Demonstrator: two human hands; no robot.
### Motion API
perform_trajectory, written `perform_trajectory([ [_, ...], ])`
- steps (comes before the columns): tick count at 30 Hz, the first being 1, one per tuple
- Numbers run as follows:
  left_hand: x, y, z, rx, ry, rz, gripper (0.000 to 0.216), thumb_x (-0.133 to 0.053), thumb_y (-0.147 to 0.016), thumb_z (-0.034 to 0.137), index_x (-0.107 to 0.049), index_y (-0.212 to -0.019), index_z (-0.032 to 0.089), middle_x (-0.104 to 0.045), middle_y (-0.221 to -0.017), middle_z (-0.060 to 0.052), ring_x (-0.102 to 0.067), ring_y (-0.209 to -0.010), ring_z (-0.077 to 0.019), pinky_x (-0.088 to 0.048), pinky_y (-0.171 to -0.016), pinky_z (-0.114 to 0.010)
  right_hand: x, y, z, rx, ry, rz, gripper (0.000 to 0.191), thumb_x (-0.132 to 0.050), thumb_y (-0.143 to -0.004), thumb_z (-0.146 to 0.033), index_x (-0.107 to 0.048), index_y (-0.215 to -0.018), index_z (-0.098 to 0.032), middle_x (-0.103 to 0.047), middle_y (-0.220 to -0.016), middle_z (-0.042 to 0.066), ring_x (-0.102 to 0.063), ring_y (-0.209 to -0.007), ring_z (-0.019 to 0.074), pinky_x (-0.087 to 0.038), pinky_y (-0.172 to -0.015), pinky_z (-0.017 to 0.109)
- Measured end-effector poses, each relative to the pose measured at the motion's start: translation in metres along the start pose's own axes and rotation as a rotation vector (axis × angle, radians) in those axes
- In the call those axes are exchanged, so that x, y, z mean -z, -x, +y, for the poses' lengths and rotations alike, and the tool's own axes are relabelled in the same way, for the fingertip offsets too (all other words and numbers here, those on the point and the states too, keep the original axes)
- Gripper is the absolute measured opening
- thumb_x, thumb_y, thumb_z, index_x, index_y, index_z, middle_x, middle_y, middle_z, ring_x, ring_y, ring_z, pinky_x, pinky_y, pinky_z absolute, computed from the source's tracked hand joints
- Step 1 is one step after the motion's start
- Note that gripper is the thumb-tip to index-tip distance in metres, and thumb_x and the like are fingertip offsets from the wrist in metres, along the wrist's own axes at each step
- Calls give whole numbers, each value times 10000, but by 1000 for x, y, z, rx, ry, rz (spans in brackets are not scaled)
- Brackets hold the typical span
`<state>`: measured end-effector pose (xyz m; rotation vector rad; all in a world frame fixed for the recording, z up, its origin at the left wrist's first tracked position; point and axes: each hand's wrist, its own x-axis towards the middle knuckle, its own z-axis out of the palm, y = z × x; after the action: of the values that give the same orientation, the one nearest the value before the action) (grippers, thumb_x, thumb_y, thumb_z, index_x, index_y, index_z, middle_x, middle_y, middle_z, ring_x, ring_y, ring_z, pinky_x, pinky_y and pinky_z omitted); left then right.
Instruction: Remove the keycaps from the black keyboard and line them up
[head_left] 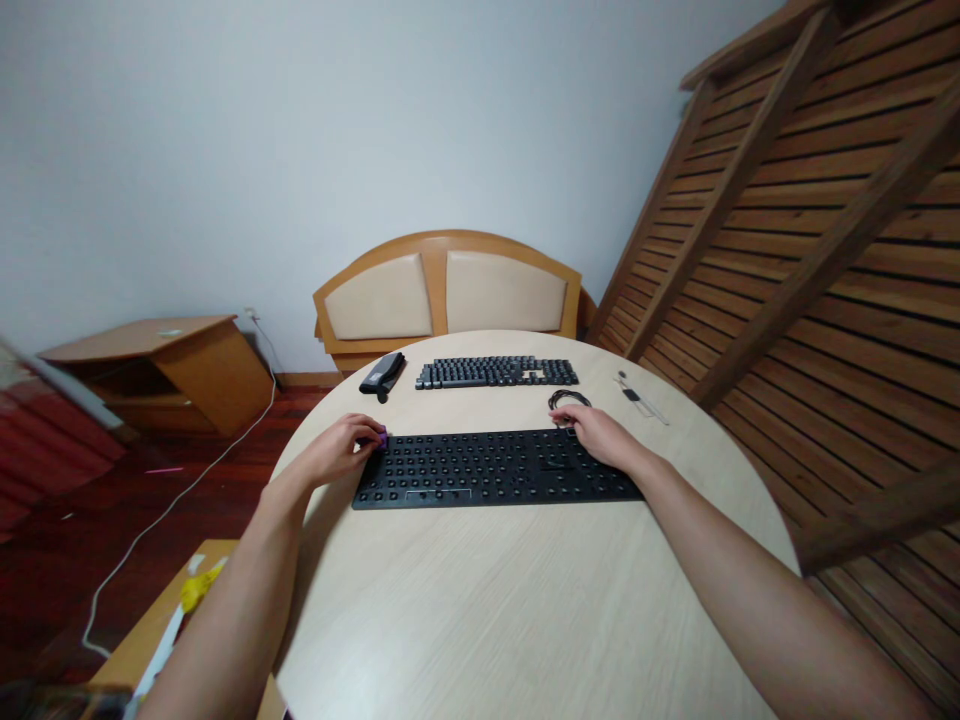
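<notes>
A black keyboard [480, 470] lies on the round table with its keycaps off, so rows of bare switch posts show. At its upper left corner, my left hand [352, 445] is closed on a small purple piece [383, 437], pressed against the keyboard; its exact kind is hard to make out. My right hand [596, 435] grips the keyboard's far edge toward the right end, fingers curled and partly hidden. Just beyond those fingers is a coiled black cable [568, 399]. Loose dark keycaps [480, 372] sit in keyboard order behind the keyboard.
The pale round table [510, 610] holds a black pouch-like item [383, 374] at back left and small metal tools [637, 398] at right. A headboard [450, 285] stands behind, wooden slats [787, 220] rise at right. A white cord [180, 500] crosses the floor.
</notes>
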<state>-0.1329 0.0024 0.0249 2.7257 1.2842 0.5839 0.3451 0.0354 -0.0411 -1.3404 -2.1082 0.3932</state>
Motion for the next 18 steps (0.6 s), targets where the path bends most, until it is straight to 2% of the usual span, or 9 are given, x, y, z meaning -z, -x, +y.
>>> perform_trajectory([
  [6, 3, 1, -2, 36, -25, 9, 218, -547, -848, 284, -748, -848, 201, -736, -964, -81, -646, -934, -234, -492, -938, -414, 3, 1, -7, 0, 75, 17, 501, -404, -753, 36, -703, -1091, -182, -726, -1071, 69, -670, -987, 196, -510, -927, 324],
  [10, -1, -1, -4, 35, -25, 1, 224, -538, -858, 283, -745, -853, 199, -737, -963, -85, -647, -931, -239, -494, -933, -414, 8, 3, -12, 80, 179, 61, 534, -411, -733, 50, -690, -1112, -202, -668, -1193, 70, -603, -1127, 212, -451, -1030, 368],
  [12, -4, -1, -6, 27, -36, 16, 230, -532, -869, 281, -744, -870, 193, -734, -970, -93, -644, -939, -244, -493, -933, -419, 9, 5, -19, 130, 198, 73, 497, -429, -765, 24, -684, -1123, -209, -640, -1233, 75, -564, -1184, 222, -419, -1068, 393],
  [15, -7, -2, -8, 21, -42, 39, 231, -530, -880, 284, -741, -886, 189, -730, -984, -99, -637, -961, -251, -493, -935, -425, 8, 11, -39, 213, 181, 4, 340, -537, -877, -183, -651, -1195, -223, -613, -1284, 92, -537, -1217, 255, -393, -1086, 442],
  [16, -8, -2, -8, 23, -44, 47, 233, -528, -883, 288, -739, -890, 189, -730, -987, -101, -635, -965, -254, -493, -936, -427, 7, 13, -47, 230, 176, -39, 383, -602, -874, -295, -619, -1252, -234, -592, -1324, 95, -520, -1240, 271, -378, -1096, 456],
  [18, -12, -3, -10, 37, -49, 64, 243, -520, -894, 300, -733, -903, 183, -728, -990, -107, -634, -961, -257, -494, -934, -429, 2, 17, -61, 238, 170, -106, 651, -712, -785, -485, -536, -1360, -238, -540, -1398, 111, -474, -1293, 308, -337, -1123, 486],
])
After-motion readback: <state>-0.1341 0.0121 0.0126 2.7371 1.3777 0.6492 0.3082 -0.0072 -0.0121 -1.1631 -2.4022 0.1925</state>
